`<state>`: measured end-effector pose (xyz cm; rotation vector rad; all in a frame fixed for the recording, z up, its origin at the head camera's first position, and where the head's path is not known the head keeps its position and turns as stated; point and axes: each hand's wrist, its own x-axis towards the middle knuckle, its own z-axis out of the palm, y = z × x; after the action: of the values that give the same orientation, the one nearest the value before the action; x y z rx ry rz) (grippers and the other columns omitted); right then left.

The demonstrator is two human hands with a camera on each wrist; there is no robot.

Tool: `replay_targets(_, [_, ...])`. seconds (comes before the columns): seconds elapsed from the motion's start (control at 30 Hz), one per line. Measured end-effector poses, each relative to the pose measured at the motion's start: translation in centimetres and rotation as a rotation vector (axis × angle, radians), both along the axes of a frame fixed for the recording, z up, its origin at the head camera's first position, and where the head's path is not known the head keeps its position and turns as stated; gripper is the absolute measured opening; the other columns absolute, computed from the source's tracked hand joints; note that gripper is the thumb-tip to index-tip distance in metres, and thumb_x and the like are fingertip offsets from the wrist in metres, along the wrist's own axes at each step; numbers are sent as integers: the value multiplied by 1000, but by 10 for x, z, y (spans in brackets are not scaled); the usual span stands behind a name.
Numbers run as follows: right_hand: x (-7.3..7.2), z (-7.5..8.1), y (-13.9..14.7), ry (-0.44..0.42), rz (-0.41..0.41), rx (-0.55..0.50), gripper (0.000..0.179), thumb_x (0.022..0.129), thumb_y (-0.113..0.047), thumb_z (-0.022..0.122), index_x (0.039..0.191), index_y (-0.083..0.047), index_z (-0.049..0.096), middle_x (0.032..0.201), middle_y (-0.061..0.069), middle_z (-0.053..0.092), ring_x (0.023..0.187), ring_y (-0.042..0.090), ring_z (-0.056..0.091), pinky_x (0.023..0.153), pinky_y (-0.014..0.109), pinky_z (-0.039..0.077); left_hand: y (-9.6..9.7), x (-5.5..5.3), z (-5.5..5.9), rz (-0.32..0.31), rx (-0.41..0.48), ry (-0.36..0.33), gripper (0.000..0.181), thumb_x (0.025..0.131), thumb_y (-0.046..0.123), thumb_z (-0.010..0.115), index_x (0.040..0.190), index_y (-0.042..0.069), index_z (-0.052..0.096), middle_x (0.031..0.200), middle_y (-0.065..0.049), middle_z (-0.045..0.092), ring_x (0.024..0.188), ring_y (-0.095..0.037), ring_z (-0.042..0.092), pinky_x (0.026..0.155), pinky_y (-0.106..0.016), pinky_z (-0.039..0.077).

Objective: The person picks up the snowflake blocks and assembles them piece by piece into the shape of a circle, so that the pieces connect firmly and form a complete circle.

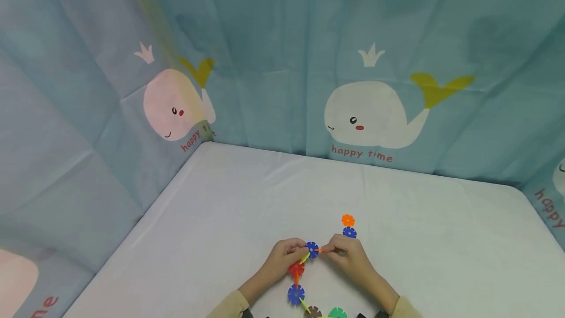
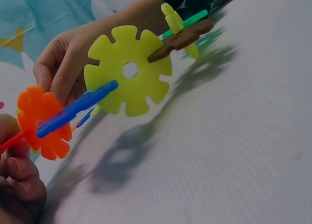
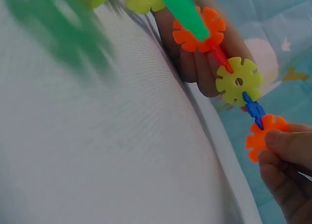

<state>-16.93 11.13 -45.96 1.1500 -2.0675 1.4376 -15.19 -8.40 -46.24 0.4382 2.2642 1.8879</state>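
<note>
A chain of slotted plastic discs curves between my hands, its pieces set crosswise into one another. At the chain's far end, my left hand (image 1: 282, 256) grips it beside a yellow disc (image 3: 239, 82) and a blue disc (image 1: 311, 250). My right hand (image 1: 350, 255) pinches an orange disc (image 3: 258, 141) between thumb and fingers; this disc meets the blue one edge-on. Below the left hand follow a red disc (image 1: 297, 269), another blue disc (image 1: 296, 295), a brown disc (image 1: 313, 312) and a green disc (image 1: 338, 312) near the bottom edge.
Just beyond my right hand, a loose orange disc (image 1: 348, 220) and a blue disc (image 1: 349, 231) lie on the white-covered table (image 1: 229, 200). Blue curtains (image 1: 273, 102) printed with whales stand behind the table and along its left side.
</note>
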Motion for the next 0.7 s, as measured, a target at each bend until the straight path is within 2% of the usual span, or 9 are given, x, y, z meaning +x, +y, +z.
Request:
replay_targets(0.07, [-2, -1, 3, -40, 2, 29, 24, 62, 19, 69, 77, 0, 64, 71, 8, 61, 60, 15, 55, 56, 21, 47, 0, 0, 0, 8, 22, -34, 14, 86, 6, 57, 88, -8, 61, 57, 5, 46, 47, -1, 36, 44, -14, 30])
replay_targets(0.13, [-5, 1, 8, -111, -17, 106, 21, 67, 11, 71, 83, 0, 64, 76, 7, 62, 62, 13, 55, 56, 23, 47, 1, -1, 0, 18, 44, -59, 15, 86, 6, 57, 88, -8, 61, 56, 5, 46, 46, -2, 36, 43, -14, 30])
replay_targets(0.27, [-12, 9, 27, -303, -140, 358, 19, 71, -3, 74, 86, -6, 62, 78, 0, 60, 62, 7, 50, 54, 23, 45, 2, -3, 1, 16, 72, -58, 14, 86, 5, 58, 88, -9, 61, 58, 5, 46, 49, -2, 36, 46, -15, 31])
replay_targets(0.33, [-12, 15, 35, -411, -213, 488, 19, 70, -8, 75, 81, -9, 60, 76, -3, 57, 62, 9, 47, 54, 23, 43, 2, -3, 1, 18, 77, -57, 14, 85, 5, 57, 88, -9, 60, 60, 5, 47, 51, -2, 37, 48, -15, 32])
replay_targets(0.4, [-12, 18, 39, -488, -250, 590, 22, 68, -11, 77, 77, -10, 58, 73, -5, 54, 62, 11, 45, 54, 24, 42, 1, -3, -1, 22, 81, -45, 12, 85, 3, 58, 87, -8, 60, 61, 4, 47, 51, -3, 37, 48, -15, 32])
replay_targets(0.47, [-10, 20, 40, -517, -276, 673, 27, 64, -16, 80, 74, -11, 56, 70, -5, 50, 62, 12, 43, 54, 26, 40, 1, -5, -8, 33, 76, -40, 10, 85, 3, 58, 85, -7, 61, 61, 4, 48, 51, -4, 37, 48, -16, 32])
replay_targets(0.6, [-4, 20, 34, -481, -315, 804, 35, 57, -17, 83, 70, -13, 51, 67, -5, 45, 61, 13, 40, 54, 29, 36, 1, -9, -23, 52, 62, -36, 9, 84, 4, 59, 83, -4, 62, 62, 4, 49, 50, -5, 37, 46, -16, 32])
replay_targets(0.7, [-1, 19, 31, -499, -340, 831, 36, 56, -12, 83, 69, -12, 49, 66, -3, 43, 61, 14, 39, 54, 30, 36, 1, -11, -28, 53, 50, -51, 9, 84, 6, 60, 82, -3, 62, 61, 5, 49, 49, -4, 38, 46, -15, 32])
